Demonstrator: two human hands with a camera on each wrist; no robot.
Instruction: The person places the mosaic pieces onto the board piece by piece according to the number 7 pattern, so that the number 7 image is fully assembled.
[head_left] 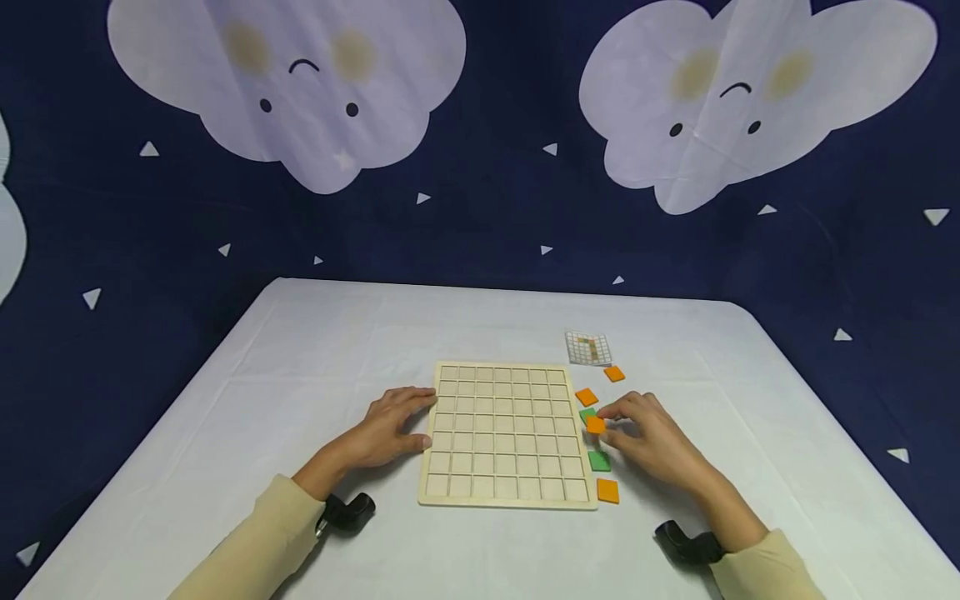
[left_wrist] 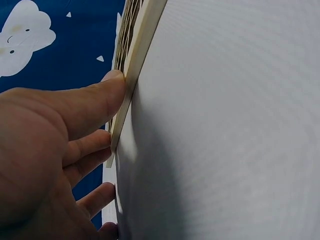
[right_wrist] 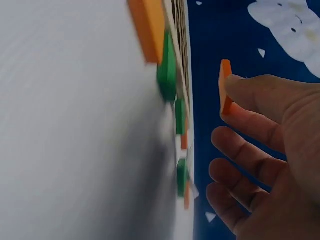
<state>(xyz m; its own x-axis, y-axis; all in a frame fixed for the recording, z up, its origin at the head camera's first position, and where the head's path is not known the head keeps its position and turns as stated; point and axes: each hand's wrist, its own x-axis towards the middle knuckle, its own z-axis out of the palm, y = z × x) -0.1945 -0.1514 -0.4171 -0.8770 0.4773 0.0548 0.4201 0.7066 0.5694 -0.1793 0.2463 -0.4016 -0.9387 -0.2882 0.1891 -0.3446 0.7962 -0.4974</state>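
My right hand (head_left: 651,437) pinches an orange square tile (right_wrist: 224,87) between thumb and index finger, the other fingers loosely spread. In the right wrist view the tile is raised off the table. A pale wooden board (head_left: 505,504) with a grid of square cells lies flat on the table. My left hand (head_left: 386,429) rests at its left side, thumb and fingertips touching the edge. A green tile (head_left: 588,413) shows partly behind the held tile. Another green tile (head_left: 599,461) and an orange tile (head_left: 607,491) lie along the board's right side.
Farther back lie an orange tile (head_left: 587,397) and another orange tile (head_left: 614,373). Beyond them is a small card (head_left: 588,348) printed with a grid and coloured squares. A white cloth (head_left: 337,333) covers the table. Behind hangs a dark blue curtain (head_left: 495,225) with clouds.
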